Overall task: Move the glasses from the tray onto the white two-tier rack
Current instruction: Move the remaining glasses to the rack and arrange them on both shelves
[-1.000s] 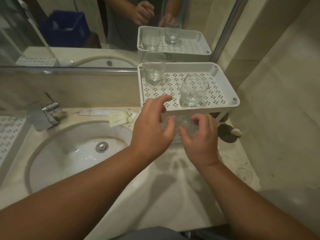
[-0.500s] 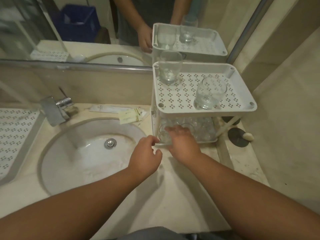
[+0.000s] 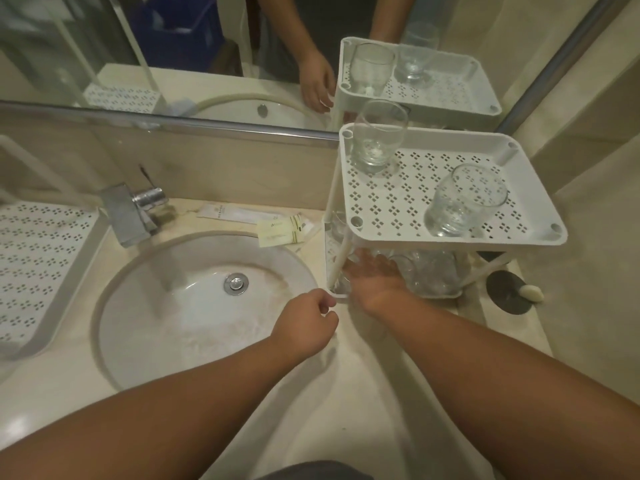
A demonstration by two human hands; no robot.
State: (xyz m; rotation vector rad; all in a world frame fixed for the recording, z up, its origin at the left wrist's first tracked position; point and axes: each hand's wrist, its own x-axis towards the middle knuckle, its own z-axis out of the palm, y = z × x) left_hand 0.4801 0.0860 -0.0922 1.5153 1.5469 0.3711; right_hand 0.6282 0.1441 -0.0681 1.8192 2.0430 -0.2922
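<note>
Round white sink basin [image 3: 180, 299] set in beige marble counter [image 3: 346, 393]; chrome drain plug [image 3: 236, 283] at its centre. Chrome faucet [image 3: 133, 213] at basin's rear left, spout over the bowl. Two paper sachets against the backsplash: long white one [image 3: 239, 213], yellowish one [image 3: 282, 230] partly overlapping it. Dark round disc [image 3: 509, 291] at far right with small pale oval object [image 3: 532, 293] on its edge. Mirror [image 3: 173, 57] above, reflecting blue bin [image 3: 180, 29].
</note>
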